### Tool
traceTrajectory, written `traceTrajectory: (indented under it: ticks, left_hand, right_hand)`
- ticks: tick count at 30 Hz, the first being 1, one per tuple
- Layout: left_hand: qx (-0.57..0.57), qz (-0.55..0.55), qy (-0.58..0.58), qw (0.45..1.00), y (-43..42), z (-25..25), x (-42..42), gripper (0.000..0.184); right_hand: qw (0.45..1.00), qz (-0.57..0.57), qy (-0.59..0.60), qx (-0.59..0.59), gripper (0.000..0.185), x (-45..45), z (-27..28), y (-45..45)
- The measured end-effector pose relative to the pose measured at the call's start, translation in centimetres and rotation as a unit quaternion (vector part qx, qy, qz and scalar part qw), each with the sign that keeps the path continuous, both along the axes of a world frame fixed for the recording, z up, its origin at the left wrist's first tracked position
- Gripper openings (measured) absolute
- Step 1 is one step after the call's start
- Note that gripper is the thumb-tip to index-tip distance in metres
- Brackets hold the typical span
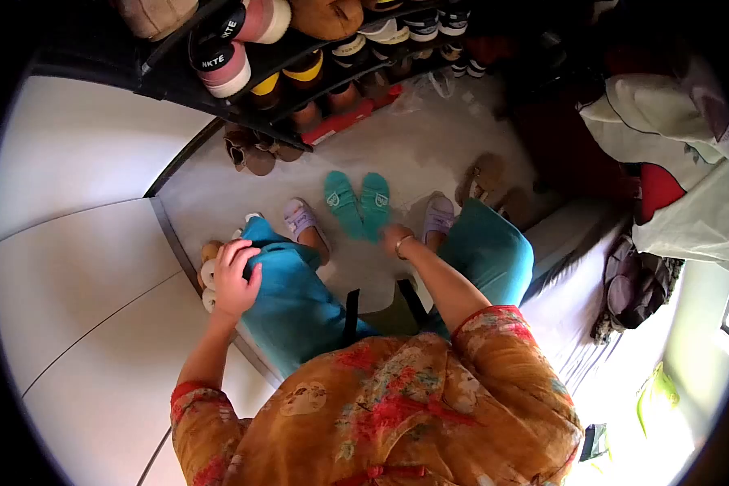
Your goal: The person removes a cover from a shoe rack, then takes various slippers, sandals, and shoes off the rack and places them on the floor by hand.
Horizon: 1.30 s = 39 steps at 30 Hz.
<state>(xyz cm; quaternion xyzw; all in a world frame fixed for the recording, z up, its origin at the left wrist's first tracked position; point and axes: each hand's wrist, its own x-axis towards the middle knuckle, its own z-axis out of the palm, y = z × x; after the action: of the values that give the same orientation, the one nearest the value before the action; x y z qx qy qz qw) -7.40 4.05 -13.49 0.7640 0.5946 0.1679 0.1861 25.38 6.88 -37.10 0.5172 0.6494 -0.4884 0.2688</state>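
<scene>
A pair of green slippers (343, 198) stands side by side on the grey floor, toes away from me. At the heel end of the right slipper (375, 202) is my right hand (394, 240), a bracelet on its wrist. Its fingers are blurred, so whether they grip the slipper or only reach beside it cannot be made out. My left hand (236, 279) rests on my left knee, fingers loosely curved and apart, holding nothing. Lilac slippers (302, 219) are on my feet, one either side of the green pair.
A dark shoe rack (259, 77) with several pairs of shoes stands ahead. Brown sandals (251, 152) lie below it, and tan footwear (484, 178) sits right of my foot. White panels (89, 243) close off the left; draped cloth (664, 121) hangs at the right.
</scene>
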Motion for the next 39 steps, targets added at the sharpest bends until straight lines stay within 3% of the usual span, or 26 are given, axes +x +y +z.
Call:
traceTrajectory:
  ticks: [3,7,11,16,19,21,22,24,27,31,35,37,38,39]
  left_hand:
    - [0.027,-0.012,-0.002,1.0,0.5,-0.1,0.7,0.023]
    - [0.046,-0.025,-0.023,0.998,0.2,-1.1,1.1,0.019]
    - [0.063,-0.043,-0.024,0.997,-0.1,-1.5,1.9,0.014]
    - [0.055,-0.06,-0.019,0.997,-0.1,-1.9,3.1,0.012]
    - [0.048,-0.052,-0.014,0.997,0.1,-1.9,4.1,0.012]
    - [0.041,-0.051,-0.018,0.998,-0.5,-2.0,4.3,0.014]
    - [0.063,-0.052,-0.024,0.996,-0.6,-2.6,4.1,0.015]
    - [0.095,-0.052,-0.002,0.994,-0.8,-3.2,3.7,0.02]
    - [0.067,-0.029,0.028,0.997,-1.7,-1.6,3.6,0.02]
    - [0.062,-0.001,0.034,0.998,-1.8,-1.8,2.1,0.018]
    - [0.041,0.034,0.049,0.997,-1.3,-2.4,0.3,0.017]
    - [0.032,0.023,0.041,0.998,-1.1,-2.2,-0.1,0.017]
    - [0.032,0.032,0.043,0.998,-1.0,-2.1,-0.3,0.017]
    - [0.036,0.036,0.038,0.998,-0.9,-1.9,-0.4,0.017]
  right_hand:
    - [0.993,-0.103,0.034,0.044,0.04,-1.4,5.3,2.1]
    - [0.967,-0.065,0.189,0.156,0.037,-3.0,8.6,2.0]
    - [0.939,-0.059,0.254,0.226,0.034,-3.4,13.8,-0.7]
    - [0.919,-0.081,0.336,0.19,0.037,0.0,20.9,-4.8]
    - [0.894,-0.103,0.355,0.252,0.04,3.3,23.8,-4.4]
    - [0.904,-0.092,0.268,0.321,0.043,5.9,26.8,-2.4]
    - [0.871,-0.073,0.264,0.407,0.045,7.4,25.9,-1.0]
    - [0.858,-0.062,0.204,0.468,0.049,10.1,28.0,3.0]
    - [0.827,-0.12,0.211,0.507,0.055,11.7,31.5,9.2]
    - [0.762,-0.24,0.306,0.517,0.062,12.4,29.9,19.9]
    - [0.682,-0.208,0.176,0.678,0.076,11.6,29.6,29.1]
    - [0.756,-0.327,0.147,0.548,0.079,9.7,33.0,30.7]
    - [0.754,-0.396,0.223,0.474,0.083,9.1,32.9,32.4]
    - [0.751,-0.416,0.148,0.491,0.091,7.8,34.4,32.3]
